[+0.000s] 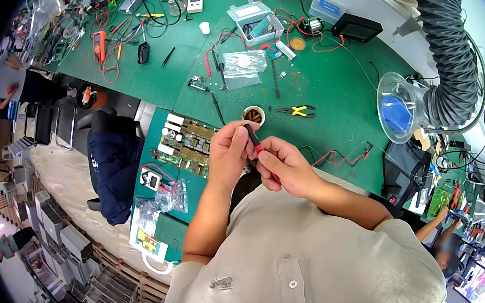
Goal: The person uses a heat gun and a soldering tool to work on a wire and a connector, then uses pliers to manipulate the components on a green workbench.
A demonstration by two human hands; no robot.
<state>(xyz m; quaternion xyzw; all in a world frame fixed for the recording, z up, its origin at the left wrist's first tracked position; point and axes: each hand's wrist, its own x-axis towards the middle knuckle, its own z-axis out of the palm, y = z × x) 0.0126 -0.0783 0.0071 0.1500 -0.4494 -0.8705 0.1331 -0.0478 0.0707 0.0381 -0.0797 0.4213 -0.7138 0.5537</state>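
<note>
Close in front of my chest, both hands are on a slim red-and-black pen-shaped tool (252,136); its exact kind is unclear. My left hand (230,153) pinches the black end between thumb and fingers. The fingers of my right hand (288,166) are closed round the red part, which shows again below them. Just beyond the hands stands a small white cup (247,111) with brown stubs in it. Green circuit boards (194,152) lie left of my left wrist. Yellow-and-black pliers (298,110) rest on the green mat beyond my right hand.
A clear plastic bag (243,68), tweezers (168,57), an orange multimeter (98,45) and an open plastic box (266,30) lie farther back on the green bench (334,84). A fume-extraction hood (395,109) hangs at the right. A dark jacket (110,166) is on a chair at left. Other people are nearby.
</note>
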